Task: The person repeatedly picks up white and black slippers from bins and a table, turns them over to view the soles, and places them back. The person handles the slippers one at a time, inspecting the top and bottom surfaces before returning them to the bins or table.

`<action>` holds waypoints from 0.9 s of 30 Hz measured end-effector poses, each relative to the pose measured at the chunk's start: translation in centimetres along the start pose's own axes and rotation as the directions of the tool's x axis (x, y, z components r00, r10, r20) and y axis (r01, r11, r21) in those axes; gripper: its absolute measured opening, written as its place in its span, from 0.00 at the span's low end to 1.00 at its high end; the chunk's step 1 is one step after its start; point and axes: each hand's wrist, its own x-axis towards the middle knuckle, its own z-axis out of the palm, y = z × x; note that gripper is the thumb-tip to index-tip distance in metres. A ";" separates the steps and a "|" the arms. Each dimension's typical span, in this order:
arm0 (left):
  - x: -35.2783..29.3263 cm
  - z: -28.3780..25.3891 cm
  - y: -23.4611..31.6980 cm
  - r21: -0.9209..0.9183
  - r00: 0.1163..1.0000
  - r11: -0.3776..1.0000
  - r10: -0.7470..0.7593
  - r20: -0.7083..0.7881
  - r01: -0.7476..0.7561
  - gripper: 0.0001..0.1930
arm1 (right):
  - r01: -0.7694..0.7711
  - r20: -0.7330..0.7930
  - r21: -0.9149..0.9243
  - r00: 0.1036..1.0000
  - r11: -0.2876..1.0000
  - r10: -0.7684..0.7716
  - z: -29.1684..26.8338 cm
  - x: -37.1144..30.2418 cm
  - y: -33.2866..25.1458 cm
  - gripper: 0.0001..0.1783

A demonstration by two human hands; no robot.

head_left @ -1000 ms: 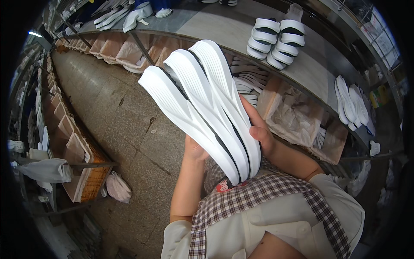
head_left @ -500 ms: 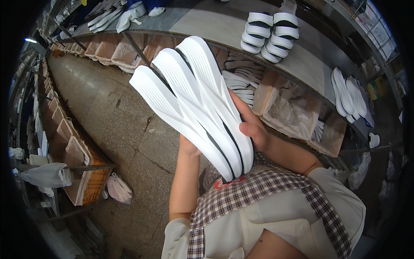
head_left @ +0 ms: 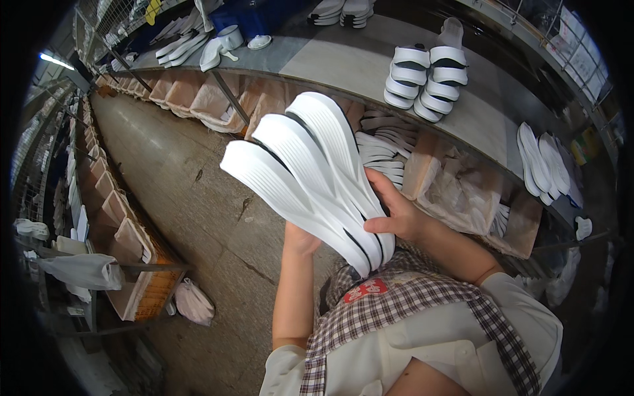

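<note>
The left hand (head_left: 302, 239) goes behind the white soles (head_left: 310, 178), so its fingers are hidden and you can't see how they bend. The right hand (head_left: 403, 214) shows its thumb, but some of its fingertips are tucked out of sight. The soles also cover bits of the apron (head_left: 409, 294) and of the bins (head_left: 211, 105) under the bench (head_left: 330, 56). The bottom edge cuts off the shirt (head_left: 429, 333). The top edge cuts off the blue box (head_left: 254, 18). The papers (head_left: 581, 53) are too small to read.
</note>
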 end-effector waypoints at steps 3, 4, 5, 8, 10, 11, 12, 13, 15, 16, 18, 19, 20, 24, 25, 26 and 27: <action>0.2 -0.6 0.4 0.129 1.000 0.992 -0.008 -0.027 0.012 0.25 | -0.031 0.023 -0.142 0.999 0.989 0.035 -0.9 0.3 0.1 0.52; 0.3 -0.9 0.6 0.141 0.998 0.990 -0.020 -0.065 0.029 0.26 | -0.030 0.032 -0.138 0.999 0.990 0.035 -1.3 0.4 0.2 0.52; 0.4 -1.0 0.7 0.197 0.997 0.980 -0.008 -0.073 0.022 0.26 | -0.023 0.041 -0.140 0.999 0.990 0.029 -1.5 0.5 0.4 0.52; 0.5 -1.5 1.0 0.352 0.997 0.936 0.022 -0.075 0.005 0.27 | -0.002 0.052 -0.148 0.999 0.989 0.010 -2.0 0.8 1.0 0.51; 0.4 -1.8 1.2 0.405 0.996 0.914 0.037 -0.082 -0.001 0.27 | -0.031 0.055 -0.160 0.998 0.987 0.040 -2.4 0.7 1.3 0.49; 0.3 -1.9 1.2 0.456 0.995 0.890 0.037 -0.092 0.009 0.27 | -0.014 0.067 -0.149 0.997 0.989 0.024 -2.5 0.7 1.5 0.49; 0.3 -2.0 1.3 0.478 0.995 0.878 0.044 -0.087 0.003 0.27 | -0.006 0.070 -0.147 0.997 0.989 0.016 -2.6 0.7 1.6 0.49; 0.3 -2.0 1.4 0.506 0.996 0.863 0.051 -0.080 -0.004 0.27 | 0.017 0.073 -0.149 0.997 0.989 -0.006 -2.8 0.7 1.7 0.48; 0.2 -2.1 1.5 0.557 0.995 0.830 0.070 -0.067 -0.021 0.26 | 0.024 0.076 -0.156 0.997 0.987 -0.012 -3.0 0.7 1.9 0.48; 0.2 -2.1 1.5 0.580 0.995 0.814 0.080 -0.062 -0.029 0.26 | 0.036 0.079 -0.161 0.997 0.986 -0.023 -3.0 0.8 2.1 0.48; 0.2 -2.0 1.6 0.612 0.994 0.790 0.094 -0.053 -0.042 0.26 | 0.018 0.092 -0.163 0.996 0.986 -0.003 -3.3 0.9 2.4 0.49; 0.3 -2.0 1.6 0.620 0.994 0.783 0.096 -0.052 -0.043 0.26 | 0.009 0.094 -0.165 0.996 0.986 0.007 -3.4 0.9 2.6 0.49; 0.3 -2.1 1.6 0.630 0.994 0.774 0.104 -0.043 -0.053 0.26 | 0.026 0.091 -0.183 0.996 0.983 -0.010 -3.5 1.0 2.9 0.49; 0.3 -3.0 1.5 0.647 0.992 0.753 0.124 0.036 -0.118 0.26 | 0.105 0.088 -0.272 0.993 0.957 -0.084 -3.7 0.9 3.9 0.48; 0.2 -3.3 1.5 0.712 0.988 0.689 0.150 0.044 -0.136 0.26 | 0.146 0.091 -0.304 0.988 0.941 -0.124 -3.7 0.9 4.1 0.48; 0.2 -3.8 1.4 0.771 0.983 0.618 0.174 0.054 -0.152 0.25 | 0.131 0.075 -0.315 0.991 0.940 -0.113 -3.7 0.9 4.3 0.48; 0.2 -4.1 1.3 0.836 0.977 0.523 0.201 0.067 -0.165 0.25 | 0.137 0.062 -0.331 0.990 0.934 -0.123 -3.7 0.9 4.4 0.49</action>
